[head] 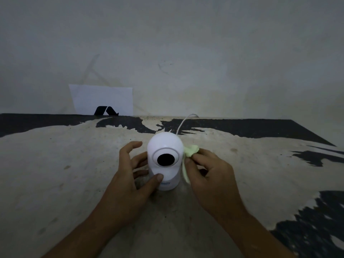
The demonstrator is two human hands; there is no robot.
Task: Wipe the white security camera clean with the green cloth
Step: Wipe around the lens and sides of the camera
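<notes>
A white security camera [164,146] stands upright in the middle of the table, its round black lens facing me. My left hand [130,175] steadies it from the left, thumb pressed on the front of its base and fingers curled around its side. My right hand [210,170] pinches a bunched pale green cloth [190,150] and holds it against the camera's right side. A strip of the cloth hangs down beside the base. A white cable [183,123] runs from behind the camera toward the wall.
The table top [74,174] is worn beige with black patches at the back and right. A white sheet of paper [102,99] with a black mark leans on the grey wall at the back left.
</notes>
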